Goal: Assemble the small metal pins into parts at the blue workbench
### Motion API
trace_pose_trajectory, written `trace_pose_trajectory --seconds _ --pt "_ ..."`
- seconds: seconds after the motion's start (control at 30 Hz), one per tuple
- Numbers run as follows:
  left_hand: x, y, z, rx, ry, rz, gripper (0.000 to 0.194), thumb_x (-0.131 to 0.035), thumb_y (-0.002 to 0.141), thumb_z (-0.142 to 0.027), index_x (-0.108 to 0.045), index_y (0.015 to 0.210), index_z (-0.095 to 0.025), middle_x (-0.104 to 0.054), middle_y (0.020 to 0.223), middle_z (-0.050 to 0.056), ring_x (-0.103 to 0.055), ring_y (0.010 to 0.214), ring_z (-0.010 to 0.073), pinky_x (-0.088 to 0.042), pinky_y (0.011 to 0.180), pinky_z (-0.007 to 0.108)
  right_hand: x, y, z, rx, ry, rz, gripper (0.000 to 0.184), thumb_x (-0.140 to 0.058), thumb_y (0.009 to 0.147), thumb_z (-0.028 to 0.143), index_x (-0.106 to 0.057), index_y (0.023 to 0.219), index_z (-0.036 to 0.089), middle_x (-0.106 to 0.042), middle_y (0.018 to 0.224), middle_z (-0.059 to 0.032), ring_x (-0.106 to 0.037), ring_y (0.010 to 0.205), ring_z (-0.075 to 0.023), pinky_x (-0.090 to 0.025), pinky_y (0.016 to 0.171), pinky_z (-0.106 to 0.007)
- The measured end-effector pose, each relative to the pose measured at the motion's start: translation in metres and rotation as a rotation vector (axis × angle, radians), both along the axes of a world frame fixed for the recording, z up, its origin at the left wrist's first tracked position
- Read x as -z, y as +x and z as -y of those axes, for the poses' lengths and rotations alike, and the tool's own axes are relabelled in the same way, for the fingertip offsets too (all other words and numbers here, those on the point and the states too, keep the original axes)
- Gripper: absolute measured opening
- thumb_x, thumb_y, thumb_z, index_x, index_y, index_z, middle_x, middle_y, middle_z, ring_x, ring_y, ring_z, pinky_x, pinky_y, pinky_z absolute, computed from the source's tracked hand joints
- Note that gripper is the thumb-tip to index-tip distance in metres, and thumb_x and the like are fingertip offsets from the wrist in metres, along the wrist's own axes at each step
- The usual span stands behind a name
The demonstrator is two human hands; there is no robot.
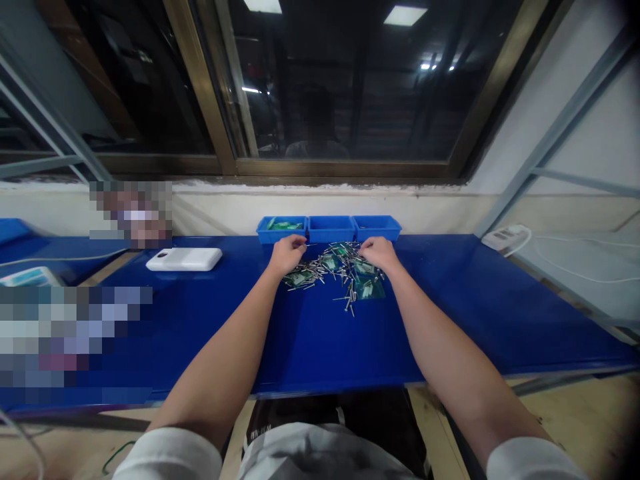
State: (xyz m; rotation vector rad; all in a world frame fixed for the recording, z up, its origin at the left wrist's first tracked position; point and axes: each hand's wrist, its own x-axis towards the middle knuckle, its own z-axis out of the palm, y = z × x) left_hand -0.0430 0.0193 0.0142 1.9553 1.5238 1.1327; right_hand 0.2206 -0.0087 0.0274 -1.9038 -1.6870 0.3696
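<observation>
A loose pile of small metal pins or screws (330, 270) mixed with small green pieces (371, 288) lies on the blue table (450, 313). My left hand (286, 253) rests at the pile's left edge, fingers curled in a pinch on something I cannot make out. At the pile's right edge my right hand (379, 254) is also curled, fingertips down among the pins. Behind the pile stand three blue bins in a row: the left bin (281, 229) holds green pieces, and nothing shows inside the middle bin (331, 229) or the right bin (376, 227).
A white flat device (185, 259) lies on the table to the left. A white power strip (505, 236) with a cable sits at the right. A window and wall close off the far side. Blurred patches cover the left area.
</observation>
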Motion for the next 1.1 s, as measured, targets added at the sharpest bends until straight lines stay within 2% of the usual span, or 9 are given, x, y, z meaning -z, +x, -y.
trace_pose_trajectory --seconds 0.17,0.3,0.4,0.53,0.73,0.83,0.93,1.03,1.1 --pt "-0.003 0.006 0.009 0.046 0.073 -0.19 0.025 -0.055 0.077 -0.022 -0.069 0.097 -0.017 -0.071 0.094 0.006 -0.065 0.087 0.0206 -0.049 0.084 0.031 -0.025 0.003 0.014 -0.305 -0.247 0.133 0.03 -0.073 0.055 0.046 -0.067 0.069 0.02 -0.067 0.075 -0.0046 -0.061 0.073 -0.0204 -0.043 0.06 -0.029" --pt "-0.004 0.008 0.011 0.045 0.114 -0.215 0.026 -0.054 0.077 -0.022 -0.069 0.098 -0.018 -0.07 0.095 0.005 -0.064 0.089 0.0205 -0.048 0.086 0.031 -0.03 -0.013 0.022 -0.216 -0.256 0.345 0.049 -0.071 0.052 0.062 -0.067 0.074 0.018 -0.066 0.082 -0.0123 -0.06 0.087 -0.0308 -0.046 0.067 -0.04" --pt "-0.005 0.008 0.012 0.055 0.113 -0.226 0.026 -0.054 0.077 -0.023 -0.069 0.098 -0.018 -0.07 0.094 0.006 -0.064 0.089 0.021 -0.048 0.085 0.032 -0.026 -0.024 0.024 -0.163 -0.253 0.408 0.056 -0.071 0.052 0.062 -0.067 0.083 0.015 -0.063 0.096 -0.0181 -0.059 0.09 -0.0342 -0.047 0.069 -0.043" --pt "-0.005 0.009 0.013 0.072 0.123 -0.231 0.026 -0.054 0.077 -0.024 -0.069 0.097 -0.018 -0.07 0.094 0.006 -0.064 0.089 0.0209 -0.048 0.085 0.032 -0.021 -0.027 0.024 -0.149 -0.231 0.422 0.043 -0.07 0.061 0.044 -0.067 0.09 0.013 -0.061 0.104 -0.0212 -0.061 0.089 -0.0336 -0.047 0.066 -0.04" --pt "-0.004 0.012 0.014 0.109 0.143 -0.249 0.025 -0.054 0.077 -0.024 -0.069 0.096 -0.018 -0.07 0.096 0.007 -0.064 0.089 0.0213 -0.048 0.085 0.033 -0.025 -0.028 0.028 -0.209 -0.092 0.416 0.019 -0.064 0.068 0.031 -0.067 0.077 0.015 -0.064 0.089 -0.0167 -0.061 0.085 -0.0288 -0.045 0.066 -0.036" --pt "-0.006 0.018 0.019 0.154 0.148 -0.217 0.026 -0.055 0.079 -0.029 -0.068 0.098 -0.018 -0.069 0.099 0.007 -0.063 0.092 0.0218 -0.048 0.087 0.034 -0.028 -0.029 0.027 -0.239 0.045 0.308 0.013 -0.062 0.07 0.03 -0.065 0.069 0.018 -0.065 0.078 -0.0112 -0.06 0.086 -0.0263 -0.045 0.069 -0.034" --pt "-0.006 0.026 0.025 0.247 0.113 -0.097 0.034 -0.056 0.081 -0.038 -0.064 0.106 -0.018 -0.068 0.103 0.008 -0.062 0.096 0.0215 -0.047 0.087 0.034 -0.025 -0.032 0.023 -0.312 0.13 0.006 0.01 -0.06 0.073 0.027 -0.062 0.07 0.018 -0.064 0.067 -0.0063 -0.063 0.075 -0.0209 -0.046 0.063 -0.029" --pt "-0.004 0.033 0.026 0.338 0.038 0.076 0.043 -0.059 0.079 -0.041 -0.059 0.114 -0.016 -0.068 0.104 0.009 -0.063 0.095 0.0208 -0.049 0.082 0.033 -0.015 -0.037 0.018 -0.361 0.056 -0.454 0.013 -0.056 0.08 0.029 -0.056 0.078 0.017 -0.06 0.056 -0.0022 -0.063 0.053 -0.016 -0.039 0.043 -0.022" --pt "0.0 0.036 0.024 0.368 -0.028 0.18 0.044 -0.062 0.077 -0.038 -0.058 0.115 -0.015 -0.069 0.094 0.009 -0.064 0.086 0.0193 -0.049 0.078 0.031 -0.007 -0.041 0.015 -0.361 -0.012 -0.708 0.014 -0.056 0.081 0.031 -0.052 0.08 0.017 -0.057 0.052 -0.0004 -0.062 0.047 -0.0164 -0.032 0.034 -0.019"
